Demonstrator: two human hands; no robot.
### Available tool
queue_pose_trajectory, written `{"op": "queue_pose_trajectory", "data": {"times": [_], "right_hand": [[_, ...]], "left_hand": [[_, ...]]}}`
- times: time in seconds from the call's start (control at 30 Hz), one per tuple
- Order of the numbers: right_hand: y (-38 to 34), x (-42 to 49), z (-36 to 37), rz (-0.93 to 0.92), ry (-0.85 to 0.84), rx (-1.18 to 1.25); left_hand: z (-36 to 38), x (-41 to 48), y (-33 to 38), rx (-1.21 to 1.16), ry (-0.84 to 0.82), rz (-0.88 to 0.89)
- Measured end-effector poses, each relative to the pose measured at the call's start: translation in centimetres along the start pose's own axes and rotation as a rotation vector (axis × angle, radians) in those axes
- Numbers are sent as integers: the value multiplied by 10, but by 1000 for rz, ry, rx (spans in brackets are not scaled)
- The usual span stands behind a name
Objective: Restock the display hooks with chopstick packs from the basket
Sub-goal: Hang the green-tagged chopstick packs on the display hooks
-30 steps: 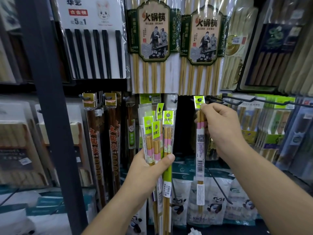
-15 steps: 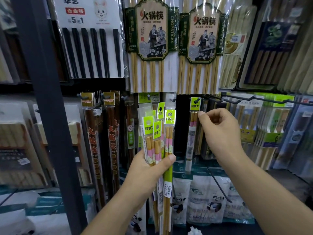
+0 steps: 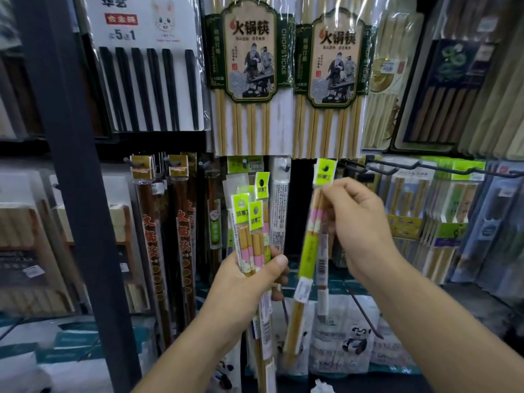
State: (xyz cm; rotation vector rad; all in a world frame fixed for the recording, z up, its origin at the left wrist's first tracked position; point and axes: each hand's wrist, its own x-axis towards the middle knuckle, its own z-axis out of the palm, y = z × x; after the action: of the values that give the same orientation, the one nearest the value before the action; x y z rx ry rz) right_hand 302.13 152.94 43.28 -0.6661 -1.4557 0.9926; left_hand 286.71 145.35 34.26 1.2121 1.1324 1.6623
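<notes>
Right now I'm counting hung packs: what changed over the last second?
The right hand hung its barcode-side pack and let go, then pinched a second pack, now tilted in front of it. The left hand keeps gripping its bundle, apparently one pack fewer.

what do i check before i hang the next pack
1. Grip of right hand on pack: ok, it pinches the pack just below the green header.
2. Header hole on a hook: cannot tell, blurred.
3. Pack hanging straight: not ok, it tilts, lower end to the left.
4. Grip of left hand on bundle: ok, thumb across the front.
5. Free hook: ok, bare wire just to the right.
</notes>
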Motion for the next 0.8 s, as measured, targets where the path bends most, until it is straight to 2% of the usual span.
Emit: {"op": "queue_pose_trajectory", "data": {"times": [0.3, 0.53, 0.8], "right_hand": [[1, 18, -6, -8, 96, -49], [6, 23, -8, 2, 93, -101], [27, 24, -13, 80, 152, -265]], "left_hand": [[-3, -1, -4, -35, -21, 3], [-2, 0, -5, -24, -35, 16], [-1, -1, -2, -39, -5, 30]]}}
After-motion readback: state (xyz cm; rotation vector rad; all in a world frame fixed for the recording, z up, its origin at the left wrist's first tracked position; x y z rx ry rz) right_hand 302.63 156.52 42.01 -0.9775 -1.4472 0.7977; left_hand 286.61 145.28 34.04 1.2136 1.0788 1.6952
